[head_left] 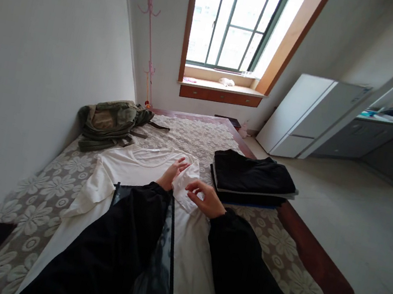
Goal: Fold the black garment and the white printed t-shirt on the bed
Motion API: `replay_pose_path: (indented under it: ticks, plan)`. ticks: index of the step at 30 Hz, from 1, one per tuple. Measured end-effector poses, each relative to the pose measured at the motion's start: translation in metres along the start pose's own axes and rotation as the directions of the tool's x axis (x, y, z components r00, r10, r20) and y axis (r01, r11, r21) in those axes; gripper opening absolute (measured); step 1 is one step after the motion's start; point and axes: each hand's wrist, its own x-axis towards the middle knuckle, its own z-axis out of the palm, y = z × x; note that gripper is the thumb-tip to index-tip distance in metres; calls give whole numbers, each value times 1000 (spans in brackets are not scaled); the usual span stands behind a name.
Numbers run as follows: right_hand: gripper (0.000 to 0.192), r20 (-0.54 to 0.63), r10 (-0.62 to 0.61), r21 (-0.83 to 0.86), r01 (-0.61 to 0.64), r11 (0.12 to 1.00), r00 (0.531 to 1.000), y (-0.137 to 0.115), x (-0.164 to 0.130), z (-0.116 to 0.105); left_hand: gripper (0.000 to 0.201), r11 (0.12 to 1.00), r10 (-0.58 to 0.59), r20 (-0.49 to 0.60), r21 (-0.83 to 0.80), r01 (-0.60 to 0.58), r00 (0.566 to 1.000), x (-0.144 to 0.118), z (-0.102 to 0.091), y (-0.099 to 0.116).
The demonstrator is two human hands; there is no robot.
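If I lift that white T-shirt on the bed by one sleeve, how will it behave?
Probably floppy: the white T-shirt lies flat, and its sleeve folds over softly between the left hand and right hand. It looks thin, so likely light. Lifted by one sleeve it would likely hang and lose its shape; it seems unlikely to slide on the bed.

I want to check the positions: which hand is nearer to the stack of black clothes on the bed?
The right hand. It rests on the white T-shirt, close beside the stack of black clothes. The left hand holds the folded sleeve, farther away.
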Motion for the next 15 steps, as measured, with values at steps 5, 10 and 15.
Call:
replay_pose_path:
  ticks: [5,10,15]
  plan:
    - [12,-57,213,-463,-215,860,975,4,-3,-19,58,933,6,65,360,-29,998,-8,-15,11]
    - [12,22,364,-562,-290,775,931,2,-6,-32,51,766,14,74,641,-59,997,-8,-27,20]
    - [35,243,483,-503,-316,804,841,8,-14,-44,38,653,59,111,748,-122,992,-6,-27,19]
